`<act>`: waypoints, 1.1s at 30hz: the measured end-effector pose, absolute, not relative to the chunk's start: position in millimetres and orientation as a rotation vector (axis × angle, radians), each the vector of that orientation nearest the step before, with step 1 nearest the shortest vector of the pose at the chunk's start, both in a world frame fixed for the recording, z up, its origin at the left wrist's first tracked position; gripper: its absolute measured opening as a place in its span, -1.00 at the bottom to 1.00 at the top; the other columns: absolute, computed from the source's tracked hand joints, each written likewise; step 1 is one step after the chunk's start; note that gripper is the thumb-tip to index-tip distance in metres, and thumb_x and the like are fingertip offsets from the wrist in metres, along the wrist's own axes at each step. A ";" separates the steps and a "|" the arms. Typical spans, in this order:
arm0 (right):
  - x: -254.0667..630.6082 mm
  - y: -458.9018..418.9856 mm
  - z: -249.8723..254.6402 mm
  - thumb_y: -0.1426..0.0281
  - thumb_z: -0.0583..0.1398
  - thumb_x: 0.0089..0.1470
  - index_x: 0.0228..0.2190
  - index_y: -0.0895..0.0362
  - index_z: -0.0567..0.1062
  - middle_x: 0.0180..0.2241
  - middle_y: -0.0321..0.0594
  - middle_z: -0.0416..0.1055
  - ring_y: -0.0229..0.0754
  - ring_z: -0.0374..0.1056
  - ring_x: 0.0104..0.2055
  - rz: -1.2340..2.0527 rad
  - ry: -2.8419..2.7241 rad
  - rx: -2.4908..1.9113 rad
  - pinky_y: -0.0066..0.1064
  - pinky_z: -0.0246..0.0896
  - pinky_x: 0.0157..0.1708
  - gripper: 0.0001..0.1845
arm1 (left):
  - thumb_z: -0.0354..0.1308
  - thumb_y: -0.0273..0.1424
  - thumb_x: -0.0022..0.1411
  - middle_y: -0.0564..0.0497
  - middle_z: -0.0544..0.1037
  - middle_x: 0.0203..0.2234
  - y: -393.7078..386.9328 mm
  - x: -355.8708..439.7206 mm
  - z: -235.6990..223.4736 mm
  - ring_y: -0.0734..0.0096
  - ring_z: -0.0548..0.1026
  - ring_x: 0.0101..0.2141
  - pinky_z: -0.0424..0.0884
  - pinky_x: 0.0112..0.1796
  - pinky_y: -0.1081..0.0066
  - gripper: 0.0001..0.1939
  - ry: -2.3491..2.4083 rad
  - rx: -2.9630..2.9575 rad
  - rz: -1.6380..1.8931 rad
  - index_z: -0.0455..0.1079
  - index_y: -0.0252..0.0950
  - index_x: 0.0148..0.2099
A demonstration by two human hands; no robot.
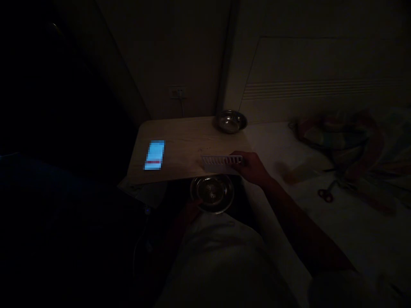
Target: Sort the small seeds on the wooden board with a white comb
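Observation:
The room is very dark. My right hand [252, 167] is closed on the right end of a white slotted comb-like tool [221, 161], which lies along the front edge of a small light wooden table [180, 132]. Just below that edge a steel bowl [212, 193] is held over my lap. My left hand [190, 210] is at the bowl's lower left rim, barely visible; its fingers cannot be made out. Something small and dark lies inside the bowl.
A lit phone [155, 155] lies on the table's left part. A second steel bowl [231, 121] stands at the table's far right corner. To the right is a bed with crumpled colourful cloth [340, 132] and scissors [326, 193]. A wall socket [177, 92] is behind.

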State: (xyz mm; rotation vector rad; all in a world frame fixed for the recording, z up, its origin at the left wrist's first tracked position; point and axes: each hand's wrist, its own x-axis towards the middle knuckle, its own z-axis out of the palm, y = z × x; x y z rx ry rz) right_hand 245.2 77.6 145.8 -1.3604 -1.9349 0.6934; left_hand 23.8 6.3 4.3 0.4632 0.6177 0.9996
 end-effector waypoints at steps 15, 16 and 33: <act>257.0 78.9 144.1 0.35 0.21 -0.09 -0.39 0.19 0.50 -0.48 -0.25 0.46 -0.23 0.32 -0.47 0.608 -1.813 -1.397 -0.45 0.14 -0.46 -0.81 | 0.29 -0.52 -0.17 -0.16 0.43 0.04 5.7 22.1 -18.1 -0.07 0.22 0.14 0.13 0.11 0.02 -0.28 0.623 0.340 1.013 0.28 -0.33 0.13; 259.4 81.3 141.1 0.33 0.21 -0.09 -0.38 0.18 0.50 -0.47 -0.24 0.46 -0.22 0.32 -0.46 0.555 -1.732 -1.409 -0.44 0.15 -0.46 -0.79 | 0.29 -0.52 -0.16 -0.17 0.45 0.02 5.1 21.1 -19.8 -0.07 0.25 0.13 0.13 0.11 0.01 -0.30 0.647 0.334 0.991 0.29 -0.34 0.12; 240.0 136.2 112.8 0.34 0.16 -0.04 -0.32 0.17 0.52 -0.40 -0.14 0.52 -0.11 0.39 -0.38 0.258 -1.667 -1.531 -0.35 0.22 -0.36 -0.77 | 0.31 -0.54 -0.14 -0.10 0.57 -0.17 -6.6 8.8 -8.7 -0.04 0.28 0.11 0.10 0.14 0.10 -0.64 0.751 0.422 0.993 0.50 -0.25 -0.20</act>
